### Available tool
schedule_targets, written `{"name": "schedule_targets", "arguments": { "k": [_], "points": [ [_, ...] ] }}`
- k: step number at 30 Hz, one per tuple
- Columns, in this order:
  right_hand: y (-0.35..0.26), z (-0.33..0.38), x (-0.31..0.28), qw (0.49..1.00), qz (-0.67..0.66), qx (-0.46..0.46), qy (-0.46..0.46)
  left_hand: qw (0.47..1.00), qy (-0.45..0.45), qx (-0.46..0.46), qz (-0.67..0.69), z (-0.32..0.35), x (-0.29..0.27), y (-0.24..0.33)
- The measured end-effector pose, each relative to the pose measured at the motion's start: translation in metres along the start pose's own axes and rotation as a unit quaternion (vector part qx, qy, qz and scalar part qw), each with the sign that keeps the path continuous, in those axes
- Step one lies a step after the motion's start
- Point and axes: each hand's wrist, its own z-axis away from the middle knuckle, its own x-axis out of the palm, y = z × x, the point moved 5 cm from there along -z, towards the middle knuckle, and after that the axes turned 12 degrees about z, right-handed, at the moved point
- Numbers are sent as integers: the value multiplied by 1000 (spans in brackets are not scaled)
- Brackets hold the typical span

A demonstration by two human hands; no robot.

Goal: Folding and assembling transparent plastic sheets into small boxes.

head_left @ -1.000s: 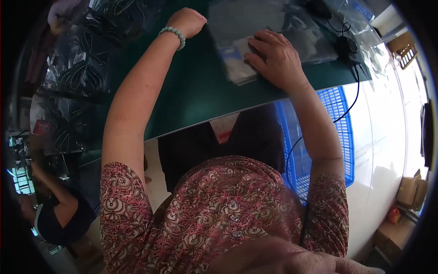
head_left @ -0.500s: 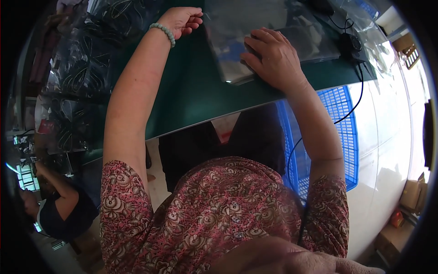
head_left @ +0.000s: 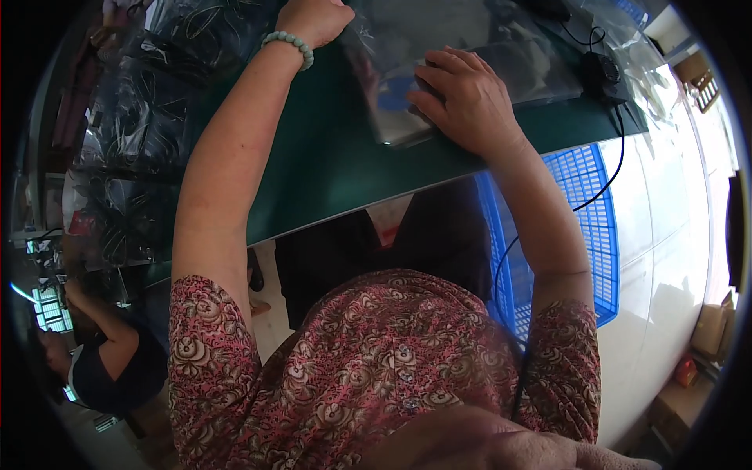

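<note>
Clear flat plastic bags (head_left: 399, 129) lie in a stack on the dark green tabletop (head_left: 329, 168). My right hand (head_left: 466, 94) rests on top of them, fingers spread and slightly bent, thumb out to the left. At the top edge of the view, my left hand (head_left: 313, 22) has its fingers closed in a pinch at the left edge of the upper bag, which seems to be between them. That wrist wears a string of pale green beads (head_left: 290, 45). A round blue patch shows through the bag, left of my right thumb.
Clear packets with dark cord-like contents (head_left: 137, 149) cover the table's left side. A black device with a cable (head_left: 601, 77) sits at the right edge. Below it stands a blue plastic basket (head_left: 607, 235). Another person (head_left: 117, 356) is at lower left; cardboard boxes (head_left: 709, 329) stand far right.
My left hand has moved slightly up and its fingers have closed at the bag's edge. The bag's left edge has shifted a little left. My right hand stays nearly in place.
</note>
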Motion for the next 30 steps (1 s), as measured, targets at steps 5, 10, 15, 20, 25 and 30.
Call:
{"name": "schedule_targets", "arguments": {
  "k": [5,10,15,20,25,30],
  "points": [
    [1,-3,-5,999,-29,-11,26,922,-54,-139,358,-2,11,5],
    [9,0,-15,989,-112,4,92,717,-45,-89,690,31,40,53],
    [16,-1,-22,965,-184,14,187,784,2,-197,588,29,57,21],
    [59,18,-43,923,-208,133,295,678,-87,-18,730,45,29,46],
    [80,8,-76,907,61,152,388,605,-174,156,761,98,-43,80],
    [74,-37,-41,795,-534,251,140,557,-249,335,718,133,-109,81]
  ]
}}
